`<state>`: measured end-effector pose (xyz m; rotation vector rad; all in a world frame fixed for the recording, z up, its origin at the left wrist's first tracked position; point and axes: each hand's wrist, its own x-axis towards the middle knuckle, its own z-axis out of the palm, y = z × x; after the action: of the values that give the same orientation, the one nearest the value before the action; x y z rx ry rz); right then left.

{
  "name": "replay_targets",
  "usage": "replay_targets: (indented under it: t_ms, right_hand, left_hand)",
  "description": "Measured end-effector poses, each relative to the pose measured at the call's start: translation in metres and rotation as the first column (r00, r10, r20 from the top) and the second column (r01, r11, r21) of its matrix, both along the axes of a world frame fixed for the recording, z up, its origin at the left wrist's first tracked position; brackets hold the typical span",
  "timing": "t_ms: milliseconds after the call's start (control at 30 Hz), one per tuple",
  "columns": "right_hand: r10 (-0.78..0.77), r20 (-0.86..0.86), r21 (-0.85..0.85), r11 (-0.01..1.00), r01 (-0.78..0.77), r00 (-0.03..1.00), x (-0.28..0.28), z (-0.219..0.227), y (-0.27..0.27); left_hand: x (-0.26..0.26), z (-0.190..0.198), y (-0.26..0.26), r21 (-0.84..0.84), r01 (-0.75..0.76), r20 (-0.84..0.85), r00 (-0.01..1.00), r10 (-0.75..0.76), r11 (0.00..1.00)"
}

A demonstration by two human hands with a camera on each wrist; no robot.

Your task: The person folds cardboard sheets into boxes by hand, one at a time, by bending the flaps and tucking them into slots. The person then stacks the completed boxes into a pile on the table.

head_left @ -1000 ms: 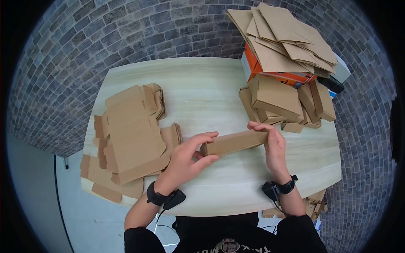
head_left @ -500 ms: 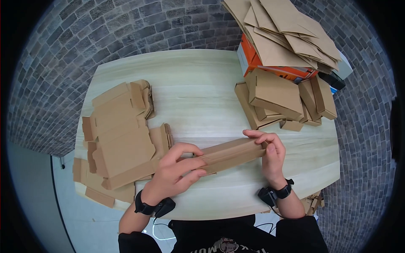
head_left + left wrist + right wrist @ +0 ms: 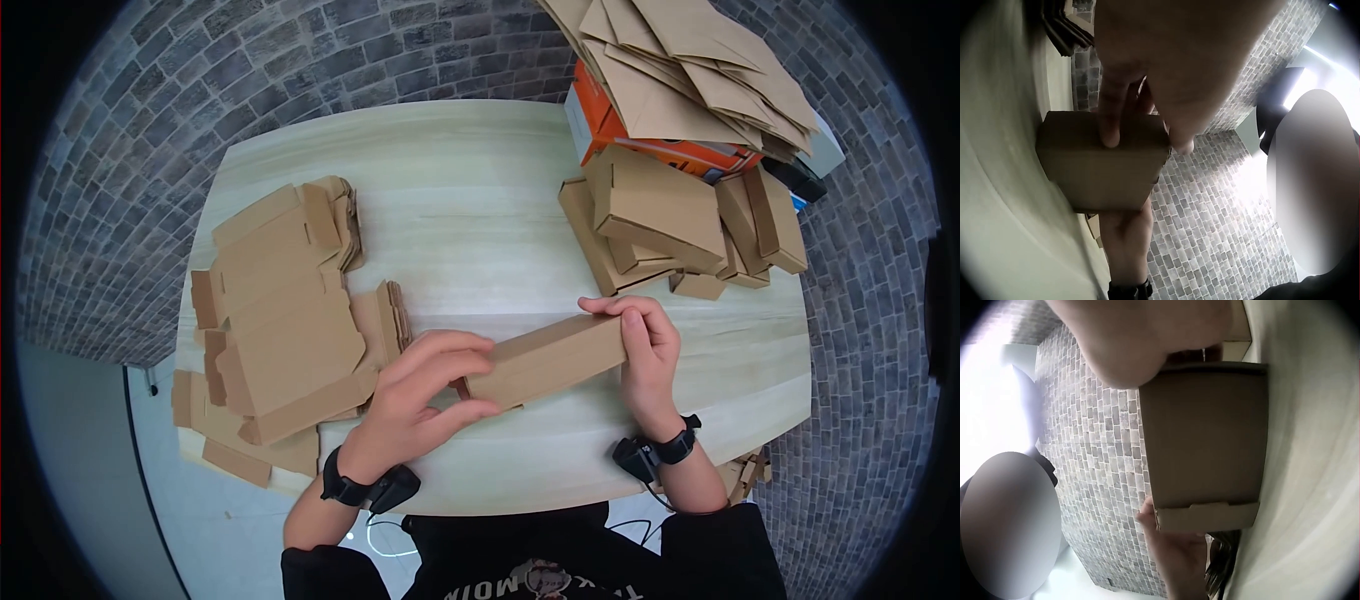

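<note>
A folded brown cardboard box [image 3: 560, 360] is held between both hands over the front middle of the table, its right end higher in the head view. My left hand [image 3: 425, 395] grips the left end, fingers over the upper edge and thumb at the lower edge. In the left wrist view a finger [image 3: 1110, 128] lies on the box's side. My right hand [image 3: 650, 355] holds the right end, thumb on the near face and fingers behind the top edge. A narrow flap [image 3: 1210, 517] runs along one box edge in the right wrist view.
Flat unfolded cardboard blanks [image 3: 290, 320] lie stacked on the left of the table [image 3: 450, 200]. Several folded boxes [image 3: 660, 215] are piled at the back right. Behind them, brown paper envelopes [image 3: 700, 70] rest on an orange box [image 3: 590, 110].
The box has turned so that a broad plain face shows, where a seam and edge faced up half a second ago. The left fingers have shifted on its left end. The head view has moved slightly.
</note>
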<state>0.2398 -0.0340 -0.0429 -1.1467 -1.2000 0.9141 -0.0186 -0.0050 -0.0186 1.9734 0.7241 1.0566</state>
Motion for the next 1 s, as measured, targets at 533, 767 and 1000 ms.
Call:
replay_targets:
  t_ms: [533, 767, 1000]
  right_hand:
    - [0.368, -0.235, -0.071, 0.916, -0.394, 0.899, 0.002, -0.021, 0.007]
    - [0.032, -0.363, -0.083, 0.994, -0.067, 0.931, 0.018, -0.032, 0.010]
    - [0.088, -0.204, -0.119, 0.986, -0.114, 0.975, 0.016, -0.040, 0.010]
  left_hand:
    - [-0.002, 0.003, 0.000, 0.044, -0.038, -0.136, 0.990, 0.043, 0.998]
    - [-0.005, 0.034, -0.009, -0.429, -0.209, 0.023, 0.970, 0.242, 0.879]
    - [-0.017, 0.044, 0.055, -0.569, -0.209, 0.130, 0.932, 0.337, 0.796]
